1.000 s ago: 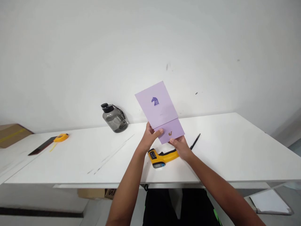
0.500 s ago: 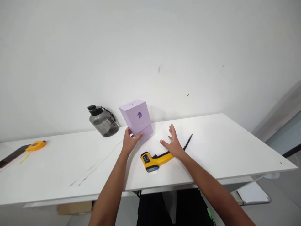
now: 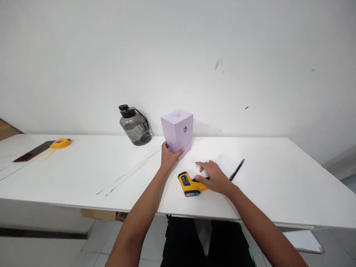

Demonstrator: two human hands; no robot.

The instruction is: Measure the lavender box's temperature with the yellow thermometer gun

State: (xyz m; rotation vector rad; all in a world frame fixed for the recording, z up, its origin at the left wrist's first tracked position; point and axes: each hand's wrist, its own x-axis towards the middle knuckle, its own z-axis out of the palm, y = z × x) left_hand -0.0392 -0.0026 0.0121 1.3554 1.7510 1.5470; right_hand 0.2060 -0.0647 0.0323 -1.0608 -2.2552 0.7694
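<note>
A lilac box [image 3: 177, 129] with a dark horse-head mark stands upright near the wall. My left hand [image 3: 169, 157] grips its lower part, thumb on the front and fingers round the left side. To the right, my right hand [image 3: 214, 176] hovers over or rests on the grip of a yellow and black infrared thermometer [image 3: 189, 184]; whether it touches cannot be seen. Its fingers are apart and hold nothing, and they hide part of the grip. The thermometer lies on its side on the white table [image 3: 133, 178]. A black pen [image 3: 237, 170] lies just beyond my right wrist.
Left of the box stands a grey see-through water bottle [image 3: 135, 128] with a black lid and strap. Farther left lie a yellow tape measure [image 3: 61, 143] and a dark flat strip [image 3: 35, 151]. The white wall [image 3: 178, 55] rises behind the table.
The view has shifted, and the box now stands straighter, with my left hand still on it. My right hand has come lower and left, over the thermometer's grip.
</note>
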